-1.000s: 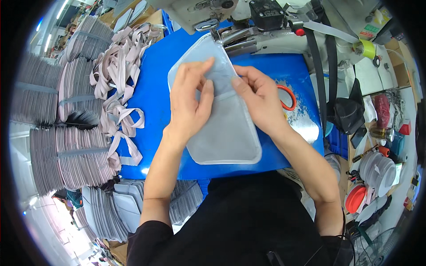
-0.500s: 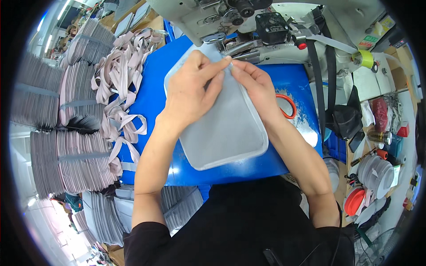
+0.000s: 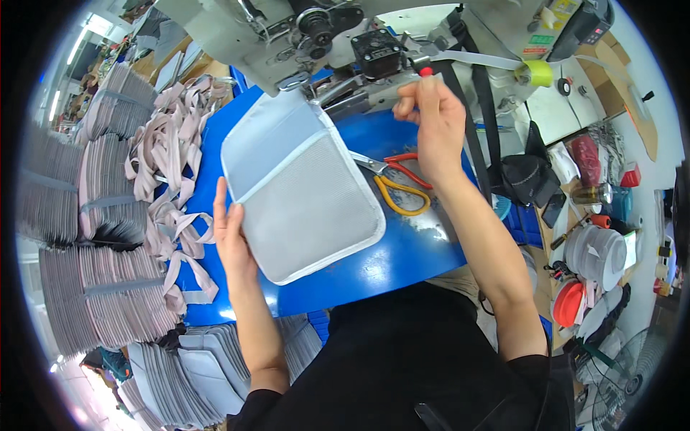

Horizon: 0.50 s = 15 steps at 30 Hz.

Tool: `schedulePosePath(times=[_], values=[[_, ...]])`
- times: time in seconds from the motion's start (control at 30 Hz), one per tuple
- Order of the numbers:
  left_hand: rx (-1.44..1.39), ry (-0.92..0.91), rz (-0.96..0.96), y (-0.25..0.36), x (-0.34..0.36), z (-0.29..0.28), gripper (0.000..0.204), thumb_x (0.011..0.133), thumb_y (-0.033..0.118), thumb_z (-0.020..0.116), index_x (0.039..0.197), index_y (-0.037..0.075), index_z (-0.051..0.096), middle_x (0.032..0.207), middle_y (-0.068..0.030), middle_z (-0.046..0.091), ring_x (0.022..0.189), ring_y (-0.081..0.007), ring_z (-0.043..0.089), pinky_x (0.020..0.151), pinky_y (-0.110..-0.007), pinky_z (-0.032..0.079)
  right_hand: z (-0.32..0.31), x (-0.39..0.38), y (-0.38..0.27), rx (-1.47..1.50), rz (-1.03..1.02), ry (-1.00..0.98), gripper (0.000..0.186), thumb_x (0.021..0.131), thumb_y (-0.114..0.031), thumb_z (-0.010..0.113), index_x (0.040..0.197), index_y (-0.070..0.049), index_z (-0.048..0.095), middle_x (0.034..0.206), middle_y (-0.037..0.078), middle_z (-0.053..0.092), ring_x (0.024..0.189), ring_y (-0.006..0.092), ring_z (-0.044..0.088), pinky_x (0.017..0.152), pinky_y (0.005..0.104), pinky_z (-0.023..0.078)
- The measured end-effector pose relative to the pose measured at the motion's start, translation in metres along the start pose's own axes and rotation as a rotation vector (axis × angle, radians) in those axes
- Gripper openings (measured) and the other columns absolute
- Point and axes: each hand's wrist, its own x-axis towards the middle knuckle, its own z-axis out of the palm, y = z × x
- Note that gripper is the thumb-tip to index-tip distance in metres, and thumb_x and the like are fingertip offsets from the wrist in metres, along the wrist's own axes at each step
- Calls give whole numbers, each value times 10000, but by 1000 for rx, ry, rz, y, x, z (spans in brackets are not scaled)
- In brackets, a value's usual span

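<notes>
A light grey fabric panel [image 3: 309, 208] with rounded corners and pale edge binding lies on the blue table, its far end at the sewing machine's presser foot [image 3: 293, 80]. A band crosses it above a mesh-like section. My left hand [image 3: 233, 241] rests against the panel's left edge, open with fingers stretched out. Raised apart from the panel, my right hand [image 3: 435, 126] is closed with fingers curled and pressed together, near the machine's red knob [image 3: 426, 72]. Anything inside its fingers is too small to make out. Scissors [image 3: 399, 183] with one red and one yellow handle lie right of the panel.
The sewing machine [image 3: 244, 43] spans the far side of the blue table [image 3: 338, 276]. Pinkish fabric strips [image 3: 169, 136] heap along the left, beside tied stacks of grey panels [image 3: 115, 187]. Black straps [image 3: 483, 108] hang at right, near a cluttered shelf with rolls [image 3: 596, 255].
My right hand has left the panel's edge and lifted to the right. The left hand has slid down to the left edge. The panel sits further left, uncovering the scissors.
</notes>
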Motion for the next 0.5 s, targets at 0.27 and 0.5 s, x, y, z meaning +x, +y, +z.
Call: schedulePosePath(times=[0.27,0.5], values=[[135,-22,63,26,6,14,557,1008,138,615,1550,59,509,1431,-159,625,1222,-197,657,1056,-318,515,21,-7,-4,208,189,129,374,1021,-398,719,889,-50,684,681,-13,613,598,72,564,534,233,413],[288,-17,126,33,7,11,581,1002,158,662,1550,44,507,1450,-141,607,1261,-181,611,1103,-306,450,40,-75,9,37,414,-303,311,1047,-204,677,1245,37,668,892,23,727,763,44,639,681,229,509]])
